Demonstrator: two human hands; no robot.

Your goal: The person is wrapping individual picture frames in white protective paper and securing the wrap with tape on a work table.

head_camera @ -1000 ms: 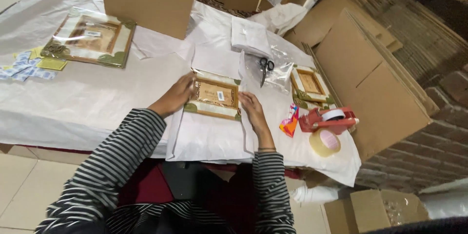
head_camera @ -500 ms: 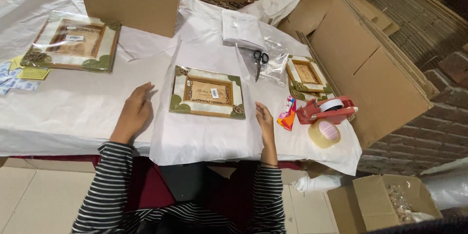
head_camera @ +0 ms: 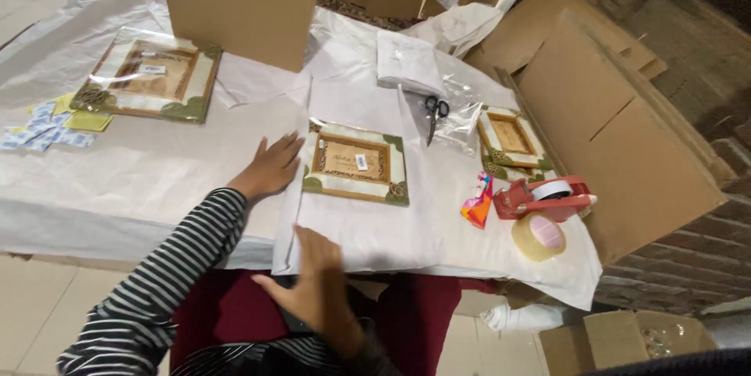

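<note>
The left hand (head_camera: 270,169) lay flat and open on the white wrapping paper (head_camera: 407,227), fingers spread, just beside the left edge of the small framed picture (head_camera: 356,163). The right hand (head_camera: 317,282) gripped the paper's near edge where it overhung the table (head_camera: 117,188), thumb and fingers closed on the sheet. The frame sat flat in the middle of that sheet, touched by neither hand. To my eye, a sharp pull on the near edge could have dragged the frame toward the drop, or torn the thin paper. Further right, the scissors (head_camera: 433,114), red tape dispenser (head_camera: 544,197) and loose tape roll (head_camera: 538,237) rested on the same covering and might have shifted.
</note>
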